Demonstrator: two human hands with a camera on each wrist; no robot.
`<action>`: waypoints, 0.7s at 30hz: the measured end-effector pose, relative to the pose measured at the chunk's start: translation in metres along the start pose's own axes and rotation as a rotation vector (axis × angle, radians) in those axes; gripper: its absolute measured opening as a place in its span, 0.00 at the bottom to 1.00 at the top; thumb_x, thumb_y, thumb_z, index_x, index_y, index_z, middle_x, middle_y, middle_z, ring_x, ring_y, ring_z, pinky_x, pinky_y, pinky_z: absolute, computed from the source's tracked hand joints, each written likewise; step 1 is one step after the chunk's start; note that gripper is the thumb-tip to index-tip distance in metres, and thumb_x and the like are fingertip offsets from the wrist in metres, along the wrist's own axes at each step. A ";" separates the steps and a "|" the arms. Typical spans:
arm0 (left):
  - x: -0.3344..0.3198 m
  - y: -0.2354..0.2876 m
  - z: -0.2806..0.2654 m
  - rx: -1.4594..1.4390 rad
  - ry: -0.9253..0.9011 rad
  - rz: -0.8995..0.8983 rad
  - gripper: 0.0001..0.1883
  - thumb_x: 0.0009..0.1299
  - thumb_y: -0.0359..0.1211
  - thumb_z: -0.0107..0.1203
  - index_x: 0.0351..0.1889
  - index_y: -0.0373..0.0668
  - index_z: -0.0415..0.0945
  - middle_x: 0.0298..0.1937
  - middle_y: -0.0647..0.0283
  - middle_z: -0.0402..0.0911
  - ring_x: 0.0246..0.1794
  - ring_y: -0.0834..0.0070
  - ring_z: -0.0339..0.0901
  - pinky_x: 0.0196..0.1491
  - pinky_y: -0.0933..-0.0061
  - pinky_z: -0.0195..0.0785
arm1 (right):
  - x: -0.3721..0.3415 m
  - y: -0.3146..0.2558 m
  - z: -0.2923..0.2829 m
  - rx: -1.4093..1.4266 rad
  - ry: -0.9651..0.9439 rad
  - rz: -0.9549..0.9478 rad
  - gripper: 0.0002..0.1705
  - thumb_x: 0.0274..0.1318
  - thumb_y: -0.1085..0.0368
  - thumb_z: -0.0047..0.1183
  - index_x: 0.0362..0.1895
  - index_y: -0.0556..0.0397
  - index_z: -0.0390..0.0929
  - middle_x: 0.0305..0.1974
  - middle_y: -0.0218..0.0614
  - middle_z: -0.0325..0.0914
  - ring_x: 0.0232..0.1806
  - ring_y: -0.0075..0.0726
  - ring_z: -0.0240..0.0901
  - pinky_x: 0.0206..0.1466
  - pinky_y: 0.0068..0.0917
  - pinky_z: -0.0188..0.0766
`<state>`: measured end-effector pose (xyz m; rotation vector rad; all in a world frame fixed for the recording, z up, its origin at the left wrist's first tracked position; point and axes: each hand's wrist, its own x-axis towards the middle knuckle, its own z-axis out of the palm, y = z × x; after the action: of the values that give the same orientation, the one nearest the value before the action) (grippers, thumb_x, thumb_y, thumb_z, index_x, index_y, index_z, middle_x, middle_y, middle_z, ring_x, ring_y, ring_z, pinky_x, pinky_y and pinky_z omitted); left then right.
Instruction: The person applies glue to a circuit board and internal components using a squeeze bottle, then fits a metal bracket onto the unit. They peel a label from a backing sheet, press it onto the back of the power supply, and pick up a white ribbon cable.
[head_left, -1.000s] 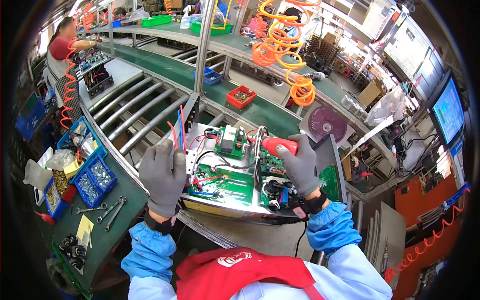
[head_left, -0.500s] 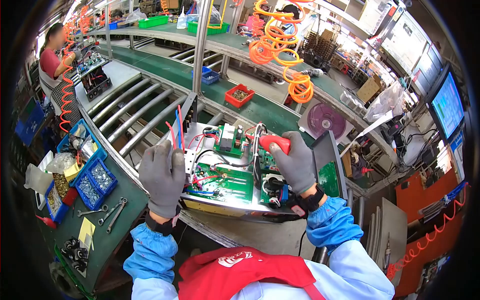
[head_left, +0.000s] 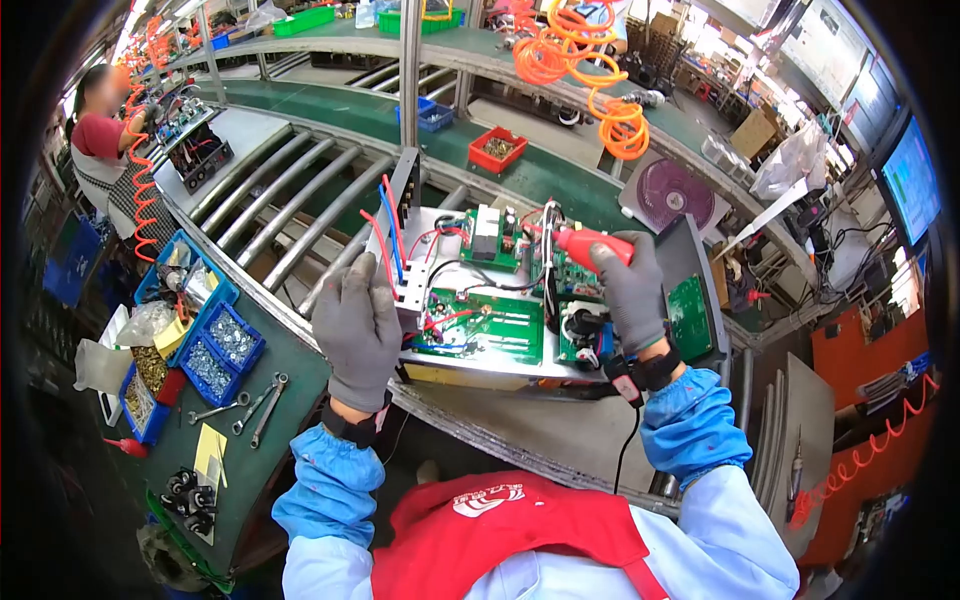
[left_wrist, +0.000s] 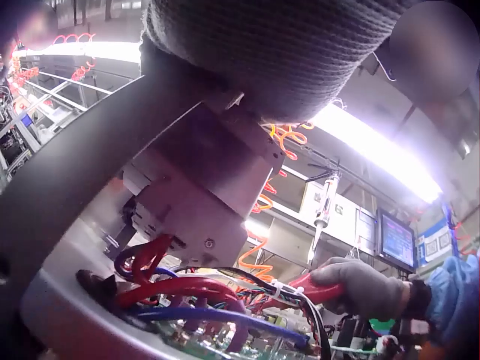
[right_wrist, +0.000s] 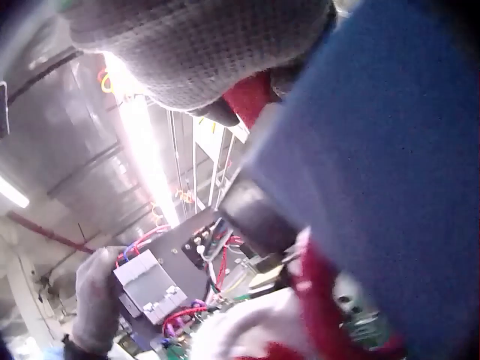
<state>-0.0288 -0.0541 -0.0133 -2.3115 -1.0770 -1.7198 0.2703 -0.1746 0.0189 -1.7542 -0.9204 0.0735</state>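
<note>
An opened metal chassis with green circuit boards lies in front of me. My left hand, in a grey glove, rests at its left end, fingers fairly straight, beside a pale block and upright red and blue wires. My right hand, also gloved, grips a red tapered tool. Its narrow end points left toward a bundle of wires tied across the boards. In the left wrist view the same red tool juts from the curled right fingers near white cable ties.
Steel rollers run off to the left, where another person stands. Blue bins of small hardware, wrenches and black castors lie on the green bench at left. A red bin and purple fan stand behind the chassis.
The view has shifted, so the chassis appears higher and further right. My right hand keeps its grip on the red tool, whose narrow end now shows at the wires. The left hand stays by the block.
</note>
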 end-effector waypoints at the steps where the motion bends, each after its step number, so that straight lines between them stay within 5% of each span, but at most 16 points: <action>1: -0.001 -0.002 0.001 0.000 -0.005 0.022 0.16 0.72 0.32 0.50 0.54 0.36 0.79 0.41 0.49 0.80 0.41 0.52 0.79 0.41 0.57 0.73 | -0.001 0.006 -0.002 0.016 0.022 -0.031 0.21 0.55 0.58 0.64 0.46 0.60 0.76 0.37 0.41 0.79 0.36 0.34 0.77 0.40 0.33 0.75; 4: -0.001 -0.006 0.000 -0.019 -0.013 0.051 0.16 0.71 0.31 0.51 0.54 0.35 0.79 0.41 0.49 0.79 0.42 0.51 0.79 0.42 0.57 0.73 | -0.026 -0.011 -0.024 0.193 0.088 0.097 0.21 0.56 0.58 0.63 0.48 0.59 0.76 0.39 0.39 0.78 0.38 0.30 0.76 0.39 0.26 0.75; 5: -0.002 -0.008 0.001 -0.037 -0.006 0.055 0.16 0.71 0.31 0.51 0.54 0.35 0.79 0.41 0.49 0.79 0.41 0.51 0.79 0.42 0.58 0.73 | -0.035 -0.005 -0.037 0.066 0.143 0.041 0.21 0.57 0.58 0.62 0.49 0.59 0.75 0.39 0.37 0.77 0.35 0.26 0.75 0.35 0.23 0.74; 12: -0.008 -0.018 0.005 -0.123 -0.035 0.056 0.15 0.72 0.32 0.54 0.53 0.32 0.79 0.48 0.48 0.82 0.47 0.50 0.79 0.50 0.56 0.73 | -0.150 -0.027 -0.089 0.343 0.290 0.309 0.27 0.60 0.50 0.56 0.52 0.59 0.71 0.30 0.34 0.73 0.21 0.24 0.66 0.22 0.22 0.62; 15: -0.013 0.000 -0.003 -0.236 0.033 -0.023 0.13 0.71 0.26 0.55 0.52 0.33 0.80 0.48 0.49 0.82 0.49 0.56 0.79 0.52 0.59 0.72 | -0.197 -0.010 -0.107 0.281 0.296 0.417 0.24 0.60 0.52 0.56 0.50 0.58 0.71 0.28 0.33 0.73 0.19 0.24 0.66 0.21 0.22 0.62; 16: -0.021 0.019 -0.014 -0.030 0.070 -0.011 0.13 0.72 0.24 0.52 0.52 0.31 0.79 0.48 0.53 0.81 0.53 0.61 0.77 0.56 0.62 0.70 | -0.211 -0.002 -0.111 0.254 0.295 0.478 0.23 0.60 0.53 0.57 0.50 0.57 0.71 0.28 0.34 0.73 0.20 0.24 0.67 0.21 0.21 0.62; 18: -0.060 0.044 -0.029 -0.151 0.036 -0.005 0.12 0.71 0.25 0.53 0.50 0.34 0.81 0.47 0.54 0.82 0.53 0.57 0.76 0.56 0.60 0.70 | -0.238 0.020 -0.113 0.254 0.290 0.607 0.21 0.60 0.54 0.57 0.49 0.56 0.72 0.28 0.33 0.74 0.21 0.24 0.69 0.21 0.21 0.64; 20: -0.107 0.082 -0.037 -0.284 -0.387 0.049 0.13 0.70 0.30 0.56 0.50 0.36 0.81 0.44 0.53 0.82 0.51 0.56 0.78 0.53 0.59 0.72 | -0.259 0.045 -0.111 0.301 0.278 0.720 0.20 0.62 0.53 0.56 0.48 0.56 0.73 0.29 0.34 0.74 0.22 0.24 0.71 0.21 0.22 0.66; 21: -0.150 0.104 -0.023 -0.523 -0.585 -0.141 0.16 0.69 0.35 0.59 0.51 0.38 0.81 0.44 0.52 0.82 0.48 0.55 0.79 0.54 0.59 0.72 | -0.270 0.064 -0.111 0.346 0.275 0.768 0.21 0.65 0.51 0.53 0.49 0.56 0.72 0.31 0.36 0.75 0.23 0.25 0.71 0.22 0.23 0.67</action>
<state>-0.0091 -0.2156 -0.0981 -3.2836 -0.9471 -1.5410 0.1692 -0.4325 -0.0926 -1.6421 0.0050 0.4479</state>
